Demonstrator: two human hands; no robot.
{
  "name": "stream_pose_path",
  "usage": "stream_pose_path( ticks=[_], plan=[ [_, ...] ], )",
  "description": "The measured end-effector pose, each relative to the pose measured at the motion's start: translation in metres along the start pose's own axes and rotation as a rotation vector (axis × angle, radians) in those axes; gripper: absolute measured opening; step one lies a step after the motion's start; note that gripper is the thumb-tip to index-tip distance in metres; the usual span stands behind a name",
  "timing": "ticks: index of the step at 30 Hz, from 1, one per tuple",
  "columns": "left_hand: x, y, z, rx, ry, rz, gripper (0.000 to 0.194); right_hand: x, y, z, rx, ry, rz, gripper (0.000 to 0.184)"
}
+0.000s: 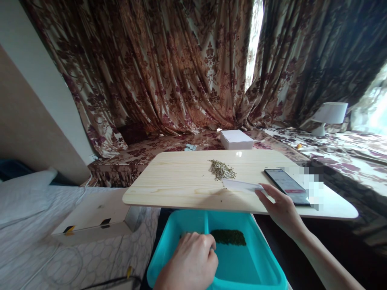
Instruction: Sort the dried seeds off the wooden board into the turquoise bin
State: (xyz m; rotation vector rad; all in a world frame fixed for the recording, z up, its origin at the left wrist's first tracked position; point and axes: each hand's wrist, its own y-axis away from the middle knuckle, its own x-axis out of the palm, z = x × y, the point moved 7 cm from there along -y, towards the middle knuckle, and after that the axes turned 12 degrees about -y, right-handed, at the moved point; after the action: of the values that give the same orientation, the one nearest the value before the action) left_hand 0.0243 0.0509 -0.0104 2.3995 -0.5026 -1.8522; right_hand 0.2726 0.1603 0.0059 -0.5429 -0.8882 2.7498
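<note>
My right hand (279, 205) pinches a thin white card (242, 185) between thumb and fingers, its long edge down on the light wooden tabletop (169, 177). Just beyond the card lies a loose heap of small greenish-brown grains (222, 170), with a few strays around it. Below the table's near edge is a turquoise two-part tub (256, 257). My left hand (193, 253) is over the tub's divider, fingers curled down; what they hold, if anything, is hidden. Dark green grains (229, 237) lie along the far end of the right compartment. The left compartment is partly covered by my hand.
A smartphone (286, 185) lies on the table to the right, partly blurred out. Behind the table stands a white box (236, 139). To the left, a flat carton (96, 213) rests on the bed (27, 249). A white lamp (329, 114) stands far right.
</note>
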Motion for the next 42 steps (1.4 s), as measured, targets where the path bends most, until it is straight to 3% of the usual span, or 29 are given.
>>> stream_pose_path(
  ticks=[6,18,22,28,36,42],
  plan=[
    [0.001,0.0,0.002,0.001,0.009,0.0,0.035,0.001,0.003,0.003,0.03,-0.018,0.051,0.04],
    [-0.005,0.0,0.003,0.004,0.012,-0.005,0.036,0.002,0.008,0.003,0.191,-0.342,0.089,0.042],
    [-0.005,0.0,0.003,-0.003,0.011,0.005,0.036,-0.005,0.01,0.002,0.225,-0.368,0.087,0.046],
    [-0.004,-0.001,0.003,0.011,0.011,-0.005,0.036,-0.014,0.003,-0.006,0.238,-0.336,-0.017,0.05],
    [-0.004,-0.002,0.003,0.017,-0.009,-0.015,0.036,-0.008,0.01,0.0,0.267,-0.4,0.087,0.047],
    [-0.004,-0.001,0.003,0.004,-0.005,-0.004,0.035,-0.004,0.007,-0.002,0.256,-0.389,0.091,0.047]
  ],
)
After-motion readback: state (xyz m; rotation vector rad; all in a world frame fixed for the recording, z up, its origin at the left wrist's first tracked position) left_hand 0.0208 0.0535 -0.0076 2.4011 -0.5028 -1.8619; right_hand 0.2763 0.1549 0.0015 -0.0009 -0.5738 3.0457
